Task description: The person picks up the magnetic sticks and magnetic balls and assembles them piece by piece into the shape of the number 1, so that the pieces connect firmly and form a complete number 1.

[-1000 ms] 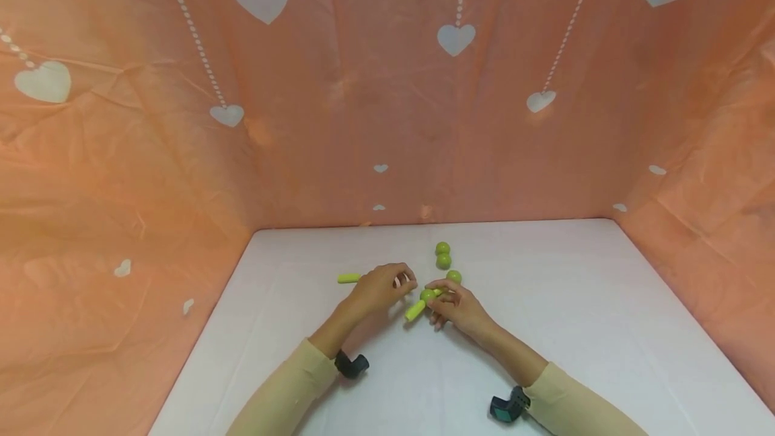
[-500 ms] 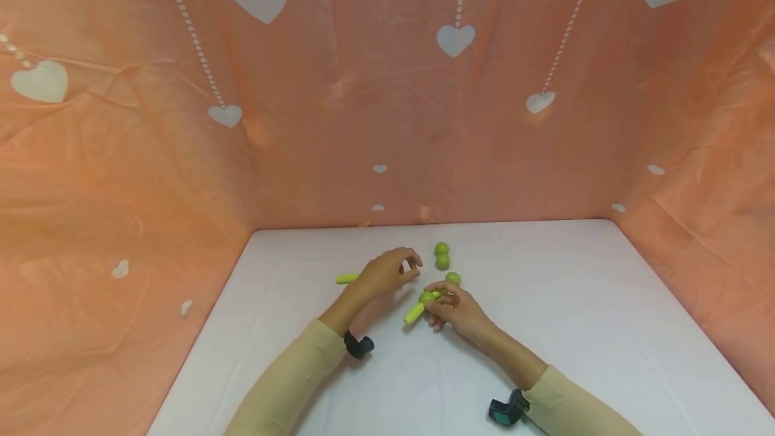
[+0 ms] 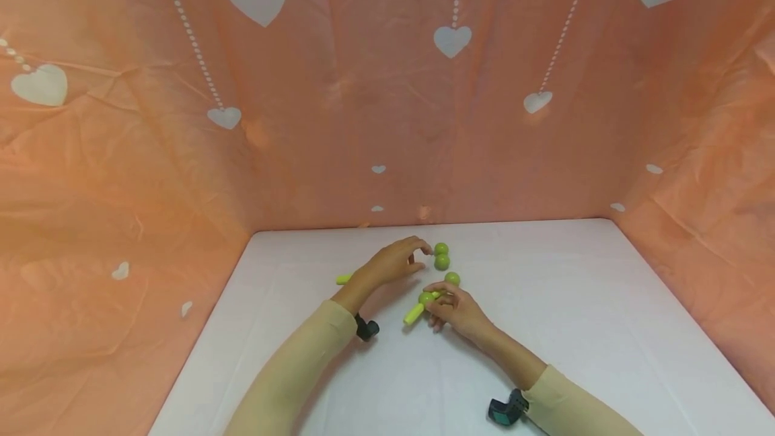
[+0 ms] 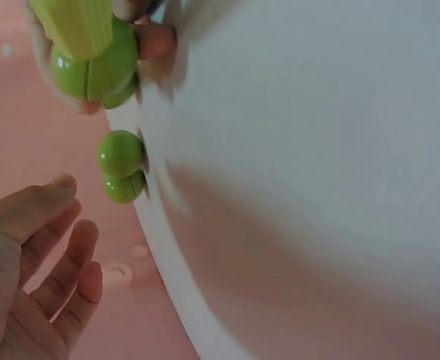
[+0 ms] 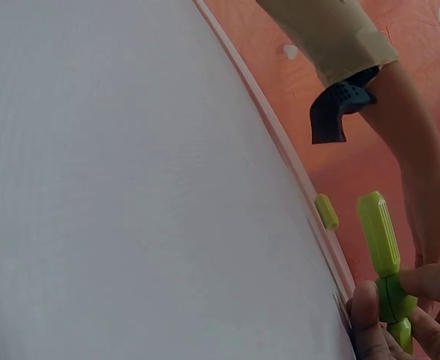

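My right hand (image 3: 463, 311) pinches a toy piece by its green ball (image 3: 426, 298). A ribbed yellow-green rod (image 3: 414, 315) sticks out of that ball toward me, and a second rod (image 5: 401, 334) shows on the ball's other side. Beyond the fingers sits another green ball (image 3: 452, 279); whether it joins the held piece I cannot tell. Farther back, a green ball (image 3: 442, 247) and a matching ball (image 3: 442, 262) lie touching on the table. My left hand (image 3: 393, 262) hovers just left of this pair, fingers bent loosely and apart from them, holding nothing.
A loose yellow-green rod (image 3: 344, 279) lies on the white table (image 3: 545, 288), partly behind my left forearm. Orange sheeting with pale hearts (image 3: 452, 41) encloses the back and sides. A dark wrist camera (image 3: 507, 409) sits on my right wrist, another (image 3: 366, 328) on my left.
My left hand has moved away from me and to the right, up to the two touching balls. My right hand and the held piece have stayed nearly still.
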A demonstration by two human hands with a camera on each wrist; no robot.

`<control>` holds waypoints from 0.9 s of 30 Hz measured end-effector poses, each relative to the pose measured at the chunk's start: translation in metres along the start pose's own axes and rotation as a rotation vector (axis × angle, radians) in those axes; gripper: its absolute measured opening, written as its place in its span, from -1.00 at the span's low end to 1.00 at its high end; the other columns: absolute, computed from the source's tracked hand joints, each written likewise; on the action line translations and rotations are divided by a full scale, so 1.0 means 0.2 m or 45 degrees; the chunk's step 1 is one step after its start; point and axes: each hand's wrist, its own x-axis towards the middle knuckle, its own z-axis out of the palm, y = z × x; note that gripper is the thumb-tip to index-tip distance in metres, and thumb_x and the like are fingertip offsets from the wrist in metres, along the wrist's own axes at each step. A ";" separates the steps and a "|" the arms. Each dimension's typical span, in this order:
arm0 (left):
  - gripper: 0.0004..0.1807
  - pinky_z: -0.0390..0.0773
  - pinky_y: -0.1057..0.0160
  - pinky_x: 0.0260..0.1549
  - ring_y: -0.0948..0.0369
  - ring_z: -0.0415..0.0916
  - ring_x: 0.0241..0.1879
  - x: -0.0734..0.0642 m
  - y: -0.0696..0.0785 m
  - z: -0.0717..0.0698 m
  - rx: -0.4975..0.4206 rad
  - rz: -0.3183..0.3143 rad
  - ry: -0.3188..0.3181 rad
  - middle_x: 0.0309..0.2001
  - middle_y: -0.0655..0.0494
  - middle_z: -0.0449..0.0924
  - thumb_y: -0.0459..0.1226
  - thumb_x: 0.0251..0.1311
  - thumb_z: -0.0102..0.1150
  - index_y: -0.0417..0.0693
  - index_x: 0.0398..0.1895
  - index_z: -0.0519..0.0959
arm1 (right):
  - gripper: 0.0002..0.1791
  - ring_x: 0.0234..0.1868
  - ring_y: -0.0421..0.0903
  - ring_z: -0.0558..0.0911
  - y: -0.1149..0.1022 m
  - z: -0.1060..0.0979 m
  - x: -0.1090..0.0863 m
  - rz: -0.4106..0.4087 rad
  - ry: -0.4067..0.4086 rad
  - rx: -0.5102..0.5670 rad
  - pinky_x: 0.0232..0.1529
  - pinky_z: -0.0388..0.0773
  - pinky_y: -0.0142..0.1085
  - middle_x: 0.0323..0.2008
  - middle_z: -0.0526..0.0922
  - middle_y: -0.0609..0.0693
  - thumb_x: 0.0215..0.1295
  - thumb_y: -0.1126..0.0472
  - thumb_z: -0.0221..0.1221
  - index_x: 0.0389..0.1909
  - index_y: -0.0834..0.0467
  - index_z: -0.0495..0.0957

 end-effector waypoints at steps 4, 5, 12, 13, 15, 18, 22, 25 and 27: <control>-0.59 0.60 0.22 -0.13 0.19 0.59 -0.07 0.04 -0.01 0.00 0.032 0.018 -0.025 0.27 0.10 0.61 -0.25 0.51 0.32 0.03 0.35 0.57 | -0.56 -0.38 -0.12 0.71 0.00 0.00 0.00 -0.010 -0.007 0.017 -0.29 0.71 -0.30 -0.31 0.74 0.24 0.56 0.31 0.23 0.33 0.40 0.43; -0.59 0.60 0.23 -0.13 0.19 0.59 -0.07 0.05 -0.02 0.00 0.049 0.024 -0.034 0.27 0.10 0.61 -0.24 0.51 0.32 0.04 0.36 0.57 | -0.56 -0.38 -0.13 0.71 0.00 0.00 0.00 -0.015 -0.009 0.021 -0.29 0.71 -0.30 -0.30 0.73 0.25 0.56 0.31 0.23 0.33 0.40 0.43; -0.59 0.59 0.30 -0.11 0.25 0.57 -0.09 0.13 -0.04 0.03 0.159 0.120 -0.102 0.28 0.17 0.60 -0.17 0.54 0.28 0.09 0.39 0.57 | -0.57 -0.39 -0.14 0.71 0.01 -0.01 0.01 -0.030 -0.013 0.031 -0.31 0.71 -0.31 -0.31 0.73 0.22 0.56 0.32 0.23 0.32 0.41 0.43; -0.58 0.59 0.31 -0.11 0.26 0.57 -0.09 0.13 -0.04 0.03 0.175 0.133 -0.106 0.28 0.20 0.60 -0.17 0.55 0.28 0.11 0.40 0.56 | -0.57 -0.40 -0.14 0.71 0.01 -0.01 0.01 -0.030 -0.011 0.029 -0.31 0.71 -0.32 -0.32 0.74 0.22 0.56 0.32 0.24 0.32 0.41 0.44; -0.57 0.58 0.31 -0.12 0.26 0.57 -0.10 0.14 -0.04 0.03 0.196 0.155 -0.109 0.28 0.23 0.60 -0.18 0.54 0.28 0.12 0.41 0.56 | -0.56 -0.40 -0.14 0.71 0.02 -0.01 0.01 -0.037 -0.014 0.028 -0.31 0.71 -0.32 -0.33 0.74 0.22 0.56 0.32 0.24 0.33 0.42 0.43; -0.57 0.57 0.30 -0.13 0.25 0.56 -0.12 0.15 -0.03 0.03 0.195 0.166 -0.112 0.27 0.23 0.61 -0.21 0.53 0.30 0.12 0.40 0.57 | -0.55 -0.39 -0.13 0.72 0.02 -0.01 0.01 -0.040 -0.016 0.029 -0.31 0.71 -0.32 -0.32 0.74 0.24 0.55 0.32 0.24 0.33 0.42 0.42; -0.58 0.58 0.30 -0.10 0.25 0.56 -0.11 0.17 -0.03 0.04 0.179 0.172 -0.124 0.26 0.21 0.61 -0.25 0.51 0.31 0.09 0.38 0.59 | -0.55 -0.38 -0.12 0.72 0.01 0.00 0.01 -0.029 -0.015 0.030 -0.30 0.71 -0.32 -0.31 0.73 0.26 0.55 0.31 0.25 0.33 0.41 0.43; -0.58 0.58 0.31 -0.05 0.26 0.57 -0.09 0.18 -0.03 0.05 0.169 0.178 -0.134 0.27 0.22 0.61 -0.26 0.52 0.30 0.09 0.39 0.59 | -0.56 -0.37 -0.11 0.71 0.00 0.00 0.00 -0.017 -0.007 0.022 -0.30 0.71 -0.32 -0.32 0.73 0.24 0.55 0.31 0.25 0.32 0.40 0.45; -0.58 0.59 0.31 -0.02 0.26 0.58 -0.07 0.19 -0.03 0.05 0.154 0.178 -0.133 0.27 0.24 0.61 -0.26 0.52 0.29 0.10 0.38 0.59 | -0.56 -0.37 -0.10 0.71 0.00 -0.01 0.00 -0.010 -0.002 0.015 -0.30 0.71 -0.32 -0.34 0.73 0.21 0.55 0.31 0.25 0.32 0.39 0.45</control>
